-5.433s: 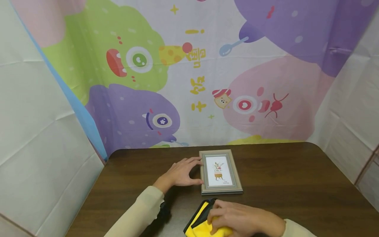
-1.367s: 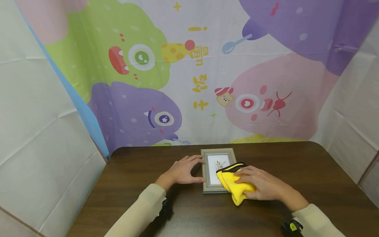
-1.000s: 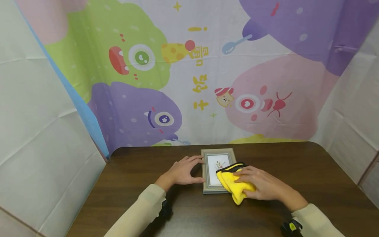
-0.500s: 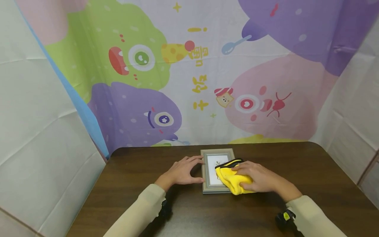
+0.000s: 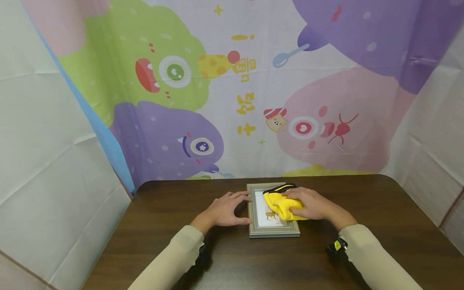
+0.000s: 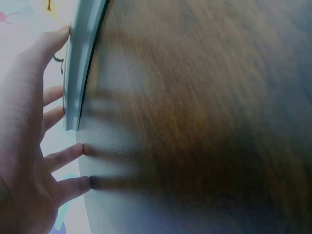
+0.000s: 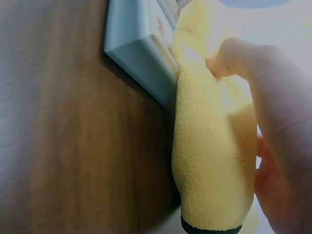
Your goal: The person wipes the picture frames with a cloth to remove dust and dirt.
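A picture frame (image 5: 274, 232) with a beige and grey border lies flat on the dark wooden table (image 5: 174, 201). Its print of a potted plant is partly covered by a folded yellow cloth (image 5: 284, 205) with black trim. My right hand (image 5: 313, 203) grips that cloth against the upper right of the frame; in the right wrist view the thumb presses into the cloth (image 7: 209, 146). At the frame's left edge rests my left hand (image 5: 224, 210), thumb and fingers spread. The left wrist view shows its thumb and some fingertips touching the frame's side (image 6: 80, 63), others on the table.
Behind the table hangs a cartoon-printed curtain (image 5: 246, 157). Pale panels stand at the left (image 5: 54, 141) and right (image 5: 431, 133). Both wrists carry small dark devices, such as the right wrist device (image 5: 337, 245).
My right hand has brought the cloth from the near table onto the frame, then slid it up toward the far edge, uncovering the lower part of the print. My left hand has stayed at the frame's side.
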Demonstrator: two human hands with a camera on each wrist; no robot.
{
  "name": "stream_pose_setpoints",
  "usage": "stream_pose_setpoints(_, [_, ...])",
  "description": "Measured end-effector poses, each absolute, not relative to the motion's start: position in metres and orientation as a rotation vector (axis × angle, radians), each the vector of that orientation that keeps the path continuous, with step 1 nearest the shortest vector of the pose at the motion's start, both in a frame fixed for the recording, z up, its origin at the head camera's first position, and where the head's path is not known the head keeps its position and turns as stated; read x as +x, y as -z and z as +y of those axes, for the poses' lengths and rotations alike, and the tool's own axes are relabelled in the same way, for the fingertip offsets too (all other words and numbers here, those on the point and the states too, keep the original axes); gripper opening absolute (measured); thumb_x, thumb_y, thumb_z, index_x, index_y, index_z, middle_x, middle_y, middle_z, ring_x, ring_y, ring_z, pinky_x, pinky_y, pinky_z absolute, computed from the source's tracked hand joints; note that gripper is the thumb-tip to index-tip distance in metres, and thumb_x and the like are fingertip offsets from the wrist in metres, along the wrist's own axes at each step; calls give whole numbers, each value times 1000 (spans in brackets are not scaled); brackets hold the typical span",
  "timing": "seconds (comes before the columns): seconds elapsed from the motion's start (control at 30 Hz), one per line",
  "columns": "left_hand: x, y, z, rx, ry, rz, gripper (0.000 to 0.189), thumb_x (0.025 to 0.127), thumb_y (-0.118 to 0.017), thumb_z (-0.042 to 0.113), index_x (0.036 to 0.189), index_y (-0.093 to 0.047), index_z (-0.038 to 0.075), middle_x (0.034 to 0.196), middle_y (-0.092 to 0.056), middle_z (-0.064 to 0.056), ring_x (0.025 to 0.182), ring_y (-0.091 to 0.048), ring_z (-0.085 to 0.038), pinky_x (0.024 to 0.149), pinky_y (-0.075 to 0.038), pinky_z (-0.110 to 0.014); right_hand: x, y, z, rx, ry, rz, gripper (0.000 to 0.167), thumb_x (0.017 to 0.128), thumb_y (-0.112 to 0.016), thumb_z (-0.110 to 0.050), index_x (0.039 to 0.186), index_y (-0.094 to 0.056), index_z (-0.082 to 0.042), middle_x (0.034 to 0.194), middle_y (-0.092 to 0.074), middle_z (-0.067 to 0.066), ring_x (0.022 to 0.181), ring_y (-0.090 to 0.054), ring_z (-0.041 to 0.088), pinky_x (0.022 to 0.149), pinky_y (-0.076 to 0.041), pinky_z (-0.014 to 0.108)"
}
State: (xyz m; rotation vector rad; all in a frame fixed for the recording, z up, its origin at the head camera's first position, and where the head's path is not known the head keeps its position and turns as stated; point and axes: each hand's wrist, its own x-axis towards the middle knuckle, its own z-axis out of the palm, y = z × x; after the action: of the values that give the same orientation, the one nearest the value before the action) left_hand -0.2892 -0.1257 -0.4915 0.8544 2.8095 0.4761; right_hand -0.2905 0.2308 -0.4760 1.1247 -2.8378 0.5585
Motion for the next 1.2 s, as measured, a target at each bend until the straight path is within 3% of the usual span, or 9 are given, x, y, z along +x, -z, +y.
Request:
stream_pose_setpoints(0.47, [-289,489,-126,857,-489,2801,80,95,-72,73,163,-57,34,185,-39,7,163,-49,-39,120,-47,-77,-318,475,226,1009,-623,-2928,51,95,-73,-29,140,-77,-5,143,-78,19,131,-72,43,113,-57,66])
stream_pose_setpoints(0.73, [-289,490,-126,862,-486,2797,80,96,-72,72,164,-57,33,185,-39,7,164,-48,-40,119,-47,-78,-316,477,226,1025,-646,-2912,49,95,-74,-29,137,-79,-5,140,-79,18,125,-73,39,109,-58,64])
stream_pose_setpoints(1.2, [-289,490,-127,877,-491,2805,79,96,-73,73,163,-56,36,185,-39,8,163,-49,-40,118,-48,-77,-297,479,228,996,-657,-2920,45,95,-75,-31,136,-81,-11,142,-79,13,128,-70,38,109,-57,64])
